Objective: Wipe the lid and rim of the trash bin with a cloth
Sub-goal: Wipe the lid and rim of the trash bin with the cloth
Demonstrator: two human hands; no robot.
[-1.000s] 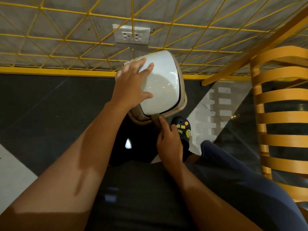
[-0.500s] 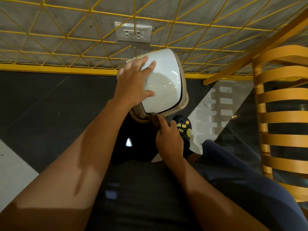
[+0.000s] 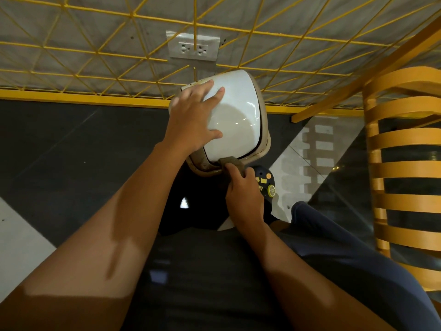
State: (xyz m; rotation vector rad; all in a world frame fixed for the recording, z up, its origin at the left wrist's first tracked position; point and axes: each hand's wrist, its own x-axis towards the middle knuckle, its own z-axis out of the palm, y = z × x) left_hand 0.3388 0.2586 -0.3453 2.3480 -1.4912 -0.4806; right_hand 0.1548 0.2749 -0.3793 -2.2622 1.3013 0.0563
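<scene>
A small trash bin stands on the dark floor by the wall, its glossy white lid (image 3: 236, 118) closed inside a beige rim (image 3: 263, 144). My left hand (image 3: 193, 118) lies spread on the lid's left side, fingers straight, thumb on the lid. My right hand (image 3: 245, 194) pinches a small brownish cloth (image 3: 232, 163) and presses it against the near edge of the rim, where lid and rim meet. Most of the bin's body is hidden below the lid.
A grey wall with a yellow wire grid and a double socket (image 3: 193, 48) rises behind the bin. A yellow slatted chair (image 3: 405, 168) stands close on the right. My dark shoe (image 3: 265, 182) sits just right of the bin.
The cloth in my right hand has slid a little to the right along the near rim. My left hand stays on the lid in the same place.
</scene>
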